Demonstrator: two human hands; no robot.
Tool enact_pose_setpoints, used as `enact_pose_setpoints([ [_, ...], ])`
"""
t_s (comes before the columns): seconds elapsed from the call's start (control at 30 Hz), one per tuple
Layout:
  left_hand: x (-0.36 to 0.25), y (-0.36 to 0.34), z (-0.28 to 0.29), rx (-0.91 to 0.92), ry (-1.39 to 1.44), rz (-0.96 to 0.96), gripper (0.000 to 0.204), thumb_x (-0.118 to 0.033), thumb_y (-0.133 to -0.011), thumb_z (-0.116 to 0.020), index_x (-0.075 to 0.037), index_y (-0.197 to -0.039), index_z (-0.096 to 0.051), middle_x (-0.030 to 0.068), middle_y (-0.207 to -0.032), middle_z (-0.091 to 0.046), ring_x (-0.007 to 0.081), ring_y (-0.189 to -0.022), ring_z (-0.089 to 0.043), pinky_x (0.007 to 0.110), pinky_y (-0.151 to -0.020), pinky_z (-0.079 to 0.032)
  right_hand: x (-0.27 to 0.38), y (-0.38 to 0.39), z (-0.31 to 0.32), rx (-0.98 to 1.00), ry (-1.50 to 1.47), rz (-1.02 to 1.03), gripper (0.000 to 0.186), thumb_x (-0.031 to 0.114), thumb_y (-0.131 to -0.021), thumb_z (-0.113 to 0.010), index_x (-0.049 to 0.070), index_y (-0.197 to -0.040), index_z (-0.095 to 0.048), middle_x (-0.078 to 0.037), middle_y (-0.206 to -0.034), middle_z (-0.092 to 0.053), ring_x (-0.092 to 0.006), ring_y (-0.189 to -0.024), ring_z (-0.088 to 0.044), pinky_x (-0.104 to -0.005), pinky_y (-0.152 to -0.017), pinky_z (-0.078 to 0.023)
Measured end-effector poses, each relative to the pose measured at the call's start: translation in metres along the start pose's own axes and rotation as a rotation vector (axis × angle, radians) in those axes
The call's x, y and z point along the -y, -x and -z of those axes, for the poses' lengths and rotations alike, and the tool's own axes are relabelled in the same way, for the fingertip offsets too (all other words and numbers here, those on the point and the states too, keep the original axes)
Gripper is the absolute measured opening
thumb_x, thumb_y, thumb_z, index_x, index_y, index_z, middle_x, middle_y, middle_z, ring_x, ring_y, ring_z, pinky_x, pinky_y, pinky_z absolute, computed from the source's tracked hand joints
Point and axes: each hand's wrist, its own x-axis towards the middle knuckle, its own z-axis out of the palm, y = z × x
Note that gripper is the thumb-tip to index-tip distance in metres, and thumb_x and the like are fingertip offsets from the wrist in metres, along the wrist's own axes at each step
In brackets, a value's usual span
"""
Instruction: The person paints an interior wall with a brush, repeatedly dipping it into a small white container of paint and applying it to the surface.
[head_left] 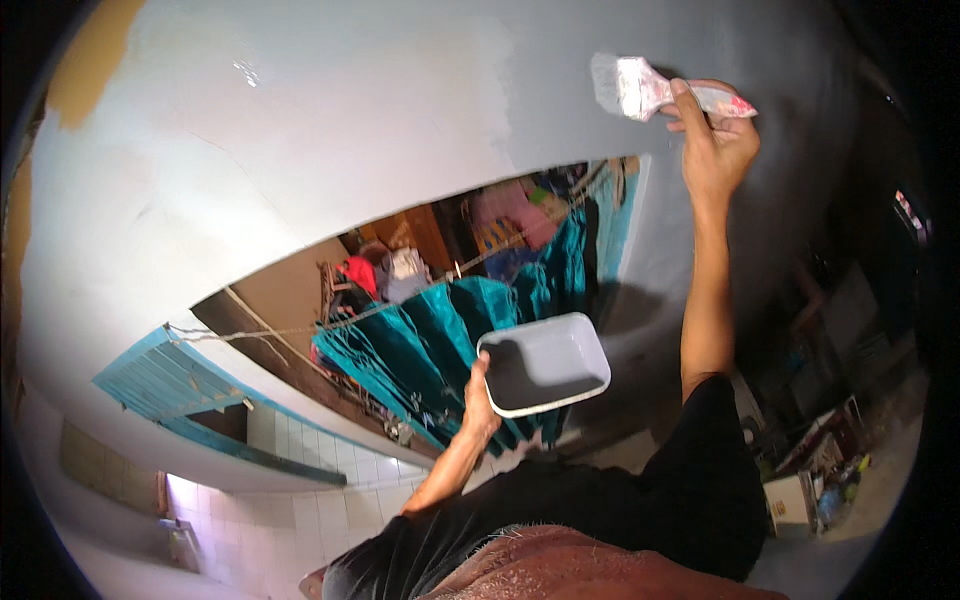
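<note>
My right hand [716,135] is raised at the upper right, its fingers closed round the handle of a paintbrush [645,88]. Pale paint smears the brush, and its bristles point left against or close to the wall [380,90]; contact is hard to tell. Lower down, my left hand [481,402] grips the left rim of a white rectangular tub [590,365] with rounded corners. The thumb lies over the rim, while the other fingers are hidden. A dark shadow covers part of the tub's inside, so its contents cannot be made out.
Below the painted wall, a teal curtain [460,315] hangs on a cord across an opening. Clothes and household things are piled behind it. A blue shutter [165,380] stands at the left above pale floor tiles [300,510]. Assorted clutter [820,485] sits at the lower right.
</note>
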Motion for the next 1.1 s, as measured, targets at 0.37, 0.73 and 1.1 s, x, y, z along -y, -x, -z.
enact_pose_setpoints([
  [0.37,-0.014,0.007,-0.033,0.079,0.022,-0.008,0.063,-0.053,-0.098,-0.049,-0.003,-0.136,-0.048,0.0132,-0.131,-0.057,0.0264,-0.119,-0.057,0.043,-0.102,-0.047,-0.003,0.155,0.063,1.115,0.006,-0.299,0.011,-0.003,-0.079,-0.073,-0.004,-0.088,-0.066,-0.009,-0.079,-0.068,-0.0124,-0.069,-0.066,-0.027,-0.063,-0.051],
  [0.73,0.011,-0.004,-0.038,0.036,-0.013,-0.027,0.063,-0.051,-0.096,-0.053,-0.002,-0.136,-0.048,0.014,-0.125,-0.06,0.0248,-0.113,-0.06,0.04,-0.097,-0.051,-0.042,0.196,0.083,1.245,0.073,-0.351,0.016,0.004,-0.078,-0.075,0.0,-0.091,-0.066,-0.014,-0.079,-0.068,-0.0242,-0.065,-0.067,-0.0314,-0.062,-0.051],
  [1.1,0.025,-0.006,-0.044,-0.009,-0.043,0.026,0.061,-0.041,-0.095,-0.057,0.005,-0.133,-0.047,0.0202,-0.126,-0.059,0.0284,-0.112,-0.062,0.041,-0.096,-0.052,-0.044,0.211,0.101,1.025,0.224,-0.03,0.02,0.006,-0.077,-0.078,0.004,-0.094,-0.07,-0.011,-0.086,-0.071,-0.0274,-0.067,-0.069,-0.0336,-0.056,-0.053],
])
